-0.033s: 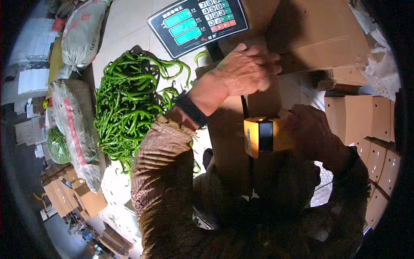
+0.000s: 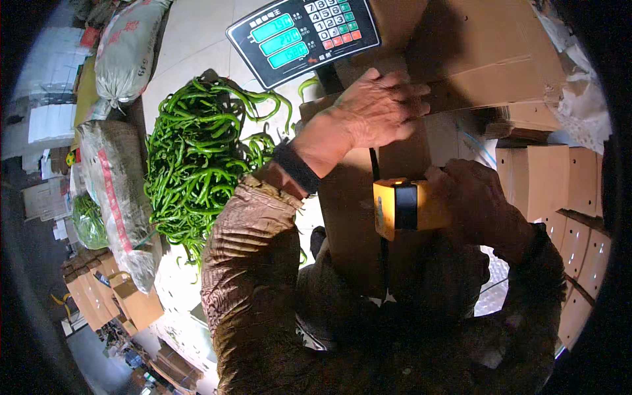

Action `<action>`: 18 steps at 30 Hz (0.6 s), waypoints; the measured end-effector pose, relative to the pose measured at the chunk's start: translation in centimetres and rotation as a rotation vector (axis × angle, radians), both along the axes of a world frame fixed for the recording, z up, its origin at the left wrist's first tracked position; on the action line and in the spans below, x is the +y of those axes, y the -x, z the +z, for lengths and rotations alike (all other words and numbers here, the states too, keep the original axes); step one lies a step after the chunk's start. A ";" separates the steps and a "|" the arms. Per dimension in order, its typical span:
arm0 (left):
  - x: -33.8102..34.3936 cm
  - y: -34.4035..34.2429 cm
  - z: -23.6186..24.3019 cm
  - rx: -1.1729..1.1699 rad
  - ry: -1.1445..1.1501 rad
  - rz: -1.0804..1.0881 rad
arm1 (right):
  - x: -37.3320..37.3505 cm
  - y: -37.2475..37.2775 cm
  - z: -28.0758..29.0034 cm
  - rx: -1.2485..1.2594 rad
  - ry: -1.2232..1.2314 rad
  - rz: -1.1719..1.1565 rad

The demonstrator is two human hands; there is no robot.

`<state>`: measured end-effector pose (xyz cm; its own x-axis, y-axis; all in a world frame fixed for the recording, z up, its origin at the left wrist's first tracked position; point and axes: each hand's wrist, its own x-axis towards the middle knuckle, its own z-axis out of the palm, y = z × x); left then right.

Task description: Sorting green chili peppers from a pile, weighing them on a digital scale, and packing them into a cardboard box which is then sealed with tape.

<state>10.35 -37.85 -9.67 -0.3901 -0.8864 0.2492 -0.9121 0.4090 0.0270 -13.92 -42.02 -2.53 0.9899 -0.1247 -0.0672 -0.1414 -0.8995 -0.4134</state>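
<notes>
A brown cardboard box (image 2: 349, 227) stands in front of me, its top in deep shadow. Across its far part reaches my left hand (image 2: 383, 108), palm down with the fingers extended and somewhat apart, holding nothing. My right hand (image 2: 475, 197), dark in the shade, is closed on the right side of a boxy yellow tool with a black band (image 2: 388, 210). This tool is over the box's near half, close to the dark centre line; its exact kind is unclear. Shadow hides most of the right fingers.
A black scale display (image 2: 303, 36) with lit readouts and keys is beyond my left hand. Long green peppers (image 2: 194, 164) lie heaped at the left, beside full woven sacks (image 2: 122, 197). More cardboard boxes (image 2: 550, 178) stand on the right; a cardboard flap (image 2: 487, 59) spreads at the far right.
My left hand and sleeve have shifted very slightly to the right. The right hand and the yellow tool look nearly unmoved.
</notes>
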 end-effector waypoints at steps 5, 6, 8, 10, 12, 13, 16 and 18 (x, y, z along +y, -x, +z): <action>-1.1 1.0 -1.4 -0.062 0.035 -0.037 | -0.2 -0.7 1.3 -0.158 0.081 0.062; -1.1 0.9 -1.3 -0.054 0.024 -0.051 | -0.3 -0.6 1.0 -0.161 0.079 0.067; -1.0 1.4 -1.1 0.015 0.003 -0.011 | -0.9 0.1 0.0 -0.071 0.086 0.090; -1.0 1.6 -1.4 0.093 -0.021 0.018 | -1.5 0.9 -0.6 -0.051 0.062 0.080; -0.9 1.2 -1.7 0.147 0.064 0.009 | -2.0 1.6 -1.2 -0.031 0.039 0.070; -0.9 1.3 -1.8 0.149 0.063 0.011 | -2.2 1.9 -1.6 -0.005 0.077 0.057; -0.5 0.7 -2.1 0.140 0.041 0.072 | -3.3 2.3 -2.6 0.050 0.077 0.044; -0.8 0.8 -1.9 0.163 0.045 0.034 | -4.2 3.6 -2.6 0.107 0.070 0.016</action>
<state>9.51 -38.61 -11.53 -0.3116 -0.8848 0.3463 -0.9103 0.3825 0.1583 -17.55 -46.19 -5.18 0.9795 -0.1169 -0.1642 -0.1665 -0.9283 -0.3325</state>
